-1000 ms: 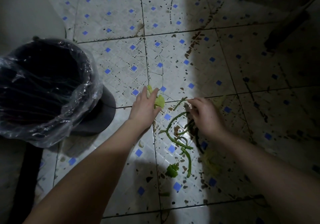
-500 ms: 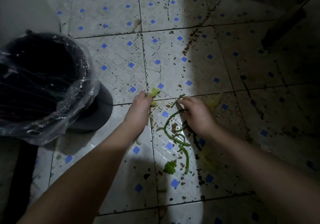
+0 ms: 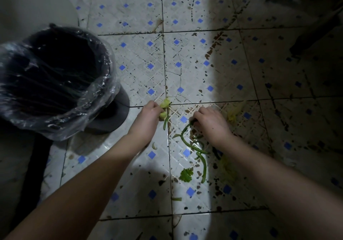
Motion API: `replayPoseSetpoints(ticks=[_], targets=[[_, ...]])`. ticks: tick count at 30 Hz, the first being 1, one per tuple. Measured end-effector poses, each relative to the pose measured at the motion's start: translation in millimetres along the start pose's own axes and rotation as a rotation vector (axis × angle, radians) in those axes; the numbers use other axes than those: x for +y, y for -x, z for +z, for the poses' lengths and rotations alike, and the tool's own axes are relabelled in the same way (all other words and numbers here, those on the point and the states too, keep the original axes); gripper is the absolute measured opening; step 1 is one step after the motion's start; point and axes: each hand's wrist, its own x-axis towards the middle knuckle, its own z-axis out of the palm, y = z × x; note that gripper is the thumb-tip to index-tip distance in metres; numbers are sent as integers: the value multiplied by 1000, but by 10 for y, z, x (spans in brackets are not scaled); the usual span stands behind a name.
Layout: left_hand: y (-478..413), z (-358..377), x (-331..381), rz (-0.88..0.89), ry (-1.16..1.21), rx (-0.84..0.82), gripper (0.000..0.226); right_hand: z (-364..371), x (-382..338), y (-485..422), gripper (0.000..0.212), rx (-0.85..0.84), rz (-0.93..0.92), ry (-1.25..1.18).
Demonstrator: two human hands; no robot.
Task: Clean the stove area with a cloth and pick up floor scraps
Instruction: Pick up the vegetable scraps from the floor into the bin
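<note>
Our left hand point(image 3: 148, 118) pinches a limp leaf point(image 3: 164, 104) and our right hand point(image 3: 210, 123) curls round a light, bendy stem point(image 3: 182, 131) on the floor point(image 3: 141, 67), which we judge is best lifted by one end.

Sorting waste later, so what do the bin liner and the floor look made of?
Liner: thin clear plastic film, glossy; it crinkles and glints over the rim. Floor: probably glazed ceramic tile; shiny reflections, grout lines, a hairline crack.

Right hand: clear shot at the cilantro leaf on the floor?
Probably yes: the cilantro leaf lies uncovered on the tile floor, nearer the person than the right hand, with only loose stems beside it. But its fingers seem curled on a green stem.
</note>
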Motion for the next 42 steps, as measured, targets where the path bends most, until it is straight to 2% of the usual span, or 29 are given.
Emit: replayPoseSetpoints(ticks=[7, 11, 16, 21, 36, 40, 42], targets=[[142, -66, -53, -42, 36, -5, 31, -20, -46, 28, 32, -30, -6, -56], [175, -161, 2, -114, 134, -11, 25, -163, -52, 43, 27, 2, 81, -137], [255, -313, 114, -83, 189, -14, 22, -370, -93, 96, 27, 63, 95, -167], [354, -510, 235, -4, 108, 31, 21, -607, -148, 156, 14, 133, 64, -169], [654, -1423, 649, 219, -120, 247, 35, -1408, -500, 362, 5, 327, -30, -116], [778, -1682, 614, 188, -193, 294, 38, -1528, -647, 381, 4, 364, -68, -72], [838, -1809, 531, 139, -254, 296, 31, -1578, -736, 375, 4, 374, -84, -60]])
